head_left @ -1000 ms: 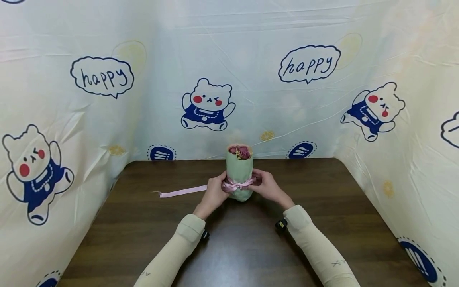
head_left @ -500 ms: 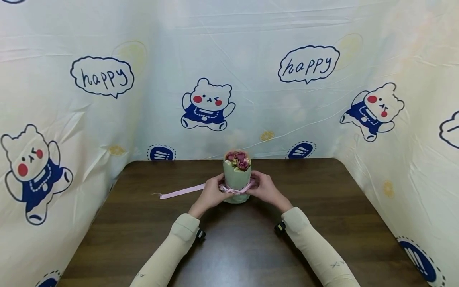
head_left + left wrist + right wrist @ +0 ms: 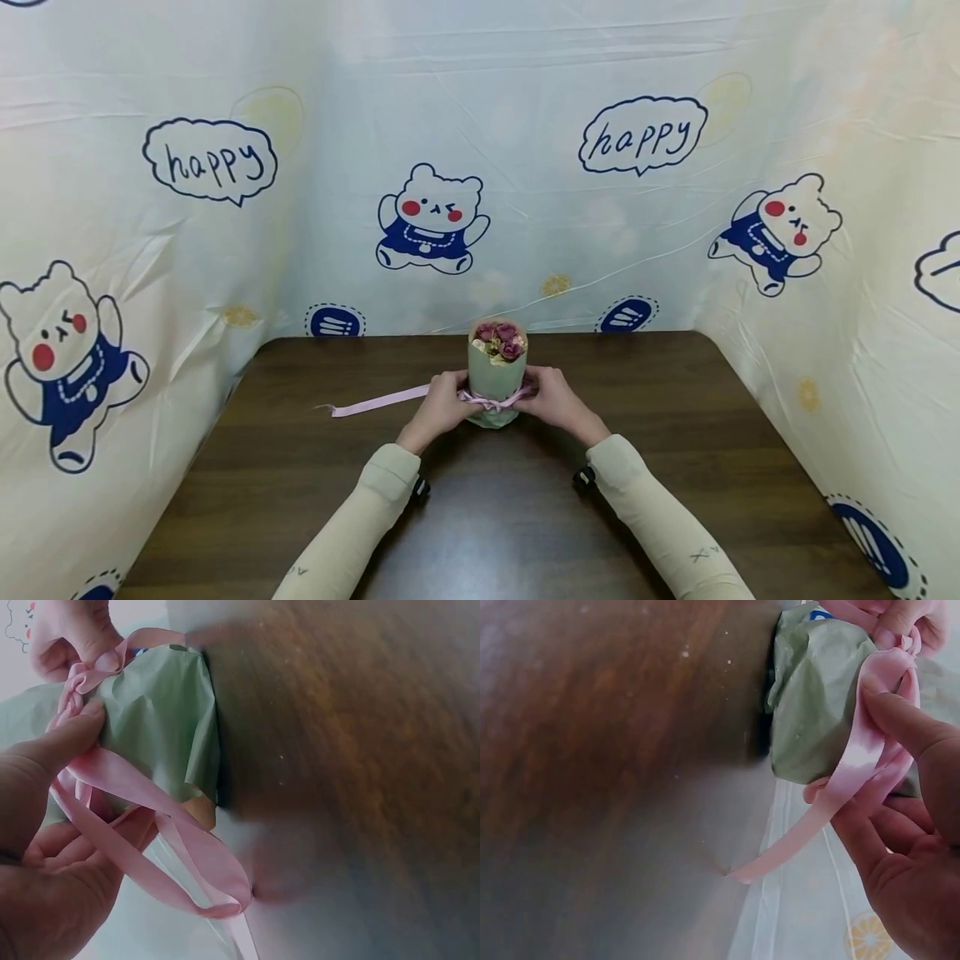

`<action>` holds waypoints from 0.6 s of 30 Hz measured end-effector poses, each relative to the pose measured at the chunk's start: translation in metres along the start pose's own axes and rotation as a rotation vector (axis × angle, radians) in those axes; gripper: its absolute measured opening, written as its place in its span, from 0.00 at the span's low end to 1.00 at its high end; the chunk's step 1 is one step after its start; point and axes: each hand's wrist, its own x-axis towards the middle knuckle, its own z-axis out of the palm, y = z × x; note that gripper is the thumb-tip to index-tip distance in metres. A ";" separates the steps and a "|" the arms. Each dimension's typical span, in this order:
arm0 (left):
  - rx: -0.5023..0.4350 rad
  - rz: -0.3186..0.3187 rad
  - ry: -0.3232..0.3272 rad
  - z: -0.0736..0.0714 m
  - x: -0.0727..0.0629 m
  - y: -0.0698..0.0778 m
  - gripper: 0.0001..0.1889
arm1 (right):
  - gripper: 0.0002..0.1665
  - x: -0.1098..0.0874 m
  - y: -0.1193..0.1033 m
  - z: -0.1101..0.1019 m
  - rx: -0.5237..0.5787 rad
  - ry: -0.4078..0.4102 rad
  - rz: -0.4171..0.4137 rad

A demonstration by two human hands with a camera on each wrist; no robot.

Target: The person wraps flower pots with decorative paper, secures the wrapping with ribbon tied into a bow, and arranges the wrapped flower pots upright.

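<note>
A small bouquet of dark pink flowers (image 3: 500, 339) in pale green wrapping paper (image 3: 491, 379) stands on the table. Around its lower part runs a pink satin ribbon (image 3: 491, 402), knotted at the front. My left hand (image 3: 442, 410) grips the ribbon at the left of the knot, its thumb over the front and fingers round the side. From the right, my right hand (image 3: 555, 402) pinches the ribbon, thumb in front. A ribbon loop (image 3: 217, 877) hangs by the left fingers in the left wrist view. In the right wrist view a ribbon tail (image 3: 795, 844) trails from the right hand.
One long ribbon end (image 3: 378, 402) lies on the dark wooden table (image 3: 300, 483), left of the bouquet. A pale printed curtain (image 3: 540, 217) encloses the table at the back and both sides.
The bouquet has tipped toward me, so more of its flowers show. Both hands have come slightly lower with it, keeping hold of the ribbon.
</note>
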 end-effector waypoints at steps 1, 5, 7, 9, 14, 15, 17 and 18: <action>-0.002 -0.002 -0.003 0.001 0.001 0.000 0.23 | 0.24 0.000 0.000 -0.001 -0.007 -0.003 0.002; -0.004 -0.015 -0.010 0.001 0.002 0.002 0.25 | 0.18 0.001 -0.001 -0.002 -0.017 -0.012 0.010; -0.008 -0.023 -0.001 0.001 0.003 0.002 0.26 | 0.17 0.002 -0.001 -0.002 -0.014 -0.014 0.007; -0.007 -0.029 0.009 0.002 0.003 0.003 0.26 | 0.18 0.003 0.000 -0.003 -0.007 -0.012 0.003; -0.013 -0.030 0.049 0.007 0.003 0.006 0.24 | 0.20 0.005 0.001 -0.007 -0.003 -0.013 0.003; -0.017 -0.033 0.058 0.008 0.003 0.006 0.23 | 0.20 0.005 0.001 -0.007 -0.003 -0.018 0.005; -0.018 -0.039 0.078 0.010 0.003 0.006 0.22 | 0.20 0.006 0.001 -0.008 -0.003 -0.032 0.012; -0.016 -0.044 0.088 0.011 0.003 0.006 0.21 | 0.21 0.006 0.002 -0.008 -0.004 -0.039 0.013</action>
